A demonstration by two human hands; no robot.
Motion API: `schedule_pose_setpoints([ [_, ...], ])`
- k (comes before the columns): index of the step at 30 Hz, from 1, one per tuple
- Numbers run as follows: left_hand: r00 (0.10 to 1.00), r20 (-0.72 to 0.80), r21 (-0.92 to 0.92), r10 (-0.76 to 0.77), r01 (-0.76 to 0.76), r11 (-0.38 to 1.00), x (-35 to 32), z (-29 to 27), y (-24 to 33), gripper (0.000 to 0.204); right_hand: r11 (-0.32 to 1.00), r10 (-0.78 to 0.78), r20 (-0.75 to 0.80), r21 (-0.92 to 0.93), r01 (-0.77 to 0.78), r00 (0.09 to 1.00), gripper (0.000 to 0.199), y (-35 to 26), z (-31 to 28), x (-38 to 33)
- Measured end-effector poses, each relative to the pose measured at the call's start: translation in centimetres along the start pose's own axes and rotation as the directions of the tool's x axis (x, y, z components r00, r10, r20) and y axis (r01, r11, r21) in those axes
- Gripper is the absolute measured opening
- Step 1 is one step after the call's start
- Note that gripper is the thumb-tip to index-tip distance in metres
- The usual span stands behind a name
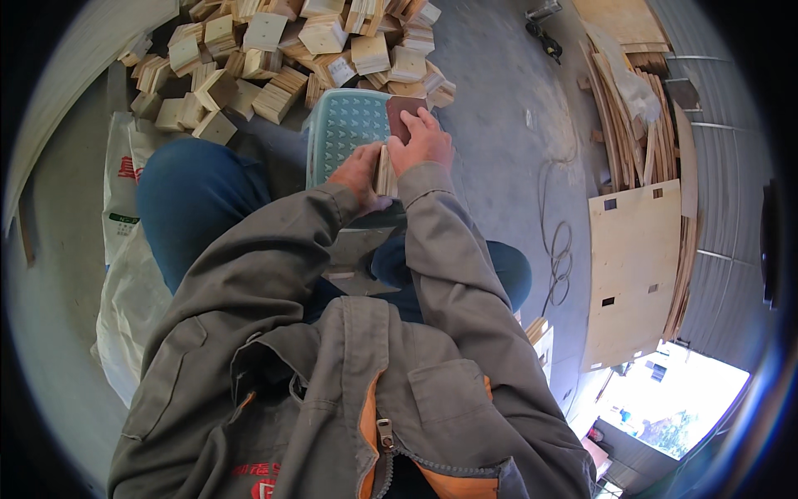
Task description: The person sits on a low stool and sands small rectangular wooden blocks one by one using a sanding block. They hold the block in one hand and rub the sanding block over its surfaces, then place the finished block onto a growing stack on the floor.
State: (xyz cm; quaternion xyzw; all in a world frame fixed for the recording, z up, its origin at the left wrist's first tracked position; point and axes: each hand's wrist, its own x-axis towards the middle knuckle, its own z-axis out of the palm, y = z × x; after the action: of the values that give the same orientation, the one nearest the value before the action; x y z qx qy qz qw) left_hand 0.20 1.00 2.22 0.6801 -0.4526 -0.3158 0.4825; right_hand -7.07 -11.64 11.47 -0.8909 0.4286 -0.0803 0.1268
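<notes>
A light teal plastic stool (349, 112) with a patterned top stands between my knees. At its near right part, my left hand (357, 175) is closed round a small block of layered plywood (385, 172), its striped edge facing up. My right hand (426, 143) lies just right of the block, its fingers bent over a flat reddish-brown piece (402, 115) at the stool's far right corner. The right thumb comes close to the block; whether it touches is hard to tell. The undersides of both hands are hidden.
A large heap of plywood blocks (283, 50) lies on the floor beyond the stool. White sacks (125, 274) lie to my left. On the right are a coiled cable (559, 258), a big plywood sheet (632, 266) and stacked boards (615, 125).
</notes>
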Motion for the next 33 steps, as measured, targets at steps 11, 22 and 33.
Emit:
schedule_pose_setpoints([
  [11,0.998,-0.053,0.075,0.016,-0.012,0.997,0.1,1.0,-2.3,0.106,0.935,-0.324,-0.153,0.100,0.341,0.934,0.060,3.4,-0.7,-13.6],
  [22,0.996,-0.069,0.060,0.059,-0.055,0.997,0.1,1.0,-2.4,0.101,0.953,-0.274,-0.172,0.085,0.292,0.946,0.055,2.5,-0.7,-11.8],
  [33,0.999,-0.022,0.073,0.030,-0.028,0.997,0.0,0.2,-0.7,0.108,0.992,-0.122,-0.123,0.011,0.124,0.985,0.055,1.4,0.5,-2.4],
])
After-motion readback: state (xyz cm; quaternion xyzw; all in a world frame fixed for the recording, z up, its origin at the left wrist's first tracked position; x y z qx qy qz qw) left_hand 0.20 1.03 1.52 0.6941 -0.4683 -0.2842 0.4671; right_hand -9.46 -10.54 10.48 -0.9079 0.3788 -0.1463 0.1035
